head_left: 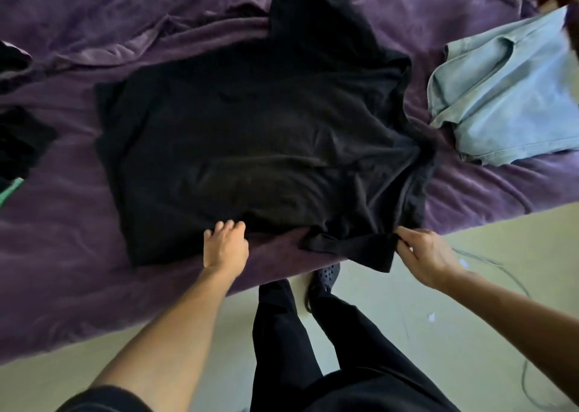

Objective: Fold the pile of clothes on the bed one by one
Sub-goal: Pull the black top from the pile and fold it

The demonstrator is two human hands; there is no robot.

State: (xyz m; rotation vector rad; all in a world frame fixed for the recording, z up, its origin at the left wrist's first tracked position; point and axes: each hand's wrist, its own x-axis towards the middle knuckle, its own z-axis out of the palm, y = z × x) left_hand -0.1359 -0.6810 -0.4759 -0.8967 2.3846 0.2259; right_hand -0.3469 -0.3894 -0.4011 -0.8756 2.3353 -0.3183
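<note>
A black shirt [257, 142] lies spread on the purple bed cover [78, 255], its near edge at the bed's front. My left hand [224, 245] rests at the shirt's near hem with its fingers curled onto the cloth edge. To the right, my right hand [419, 251] pinches a loose black corner of the shirt that hangs over the bed's edge. A light blue garment [507, 98] lies folded at the right of the bed.
Dark clothes [18, 142] with a green bit lie at the bed's left edge. My legs in black trousers [300, 349] stand on the pale floor by the bed. A thin cable [488, 261] trails on the floor at the right.
</note>
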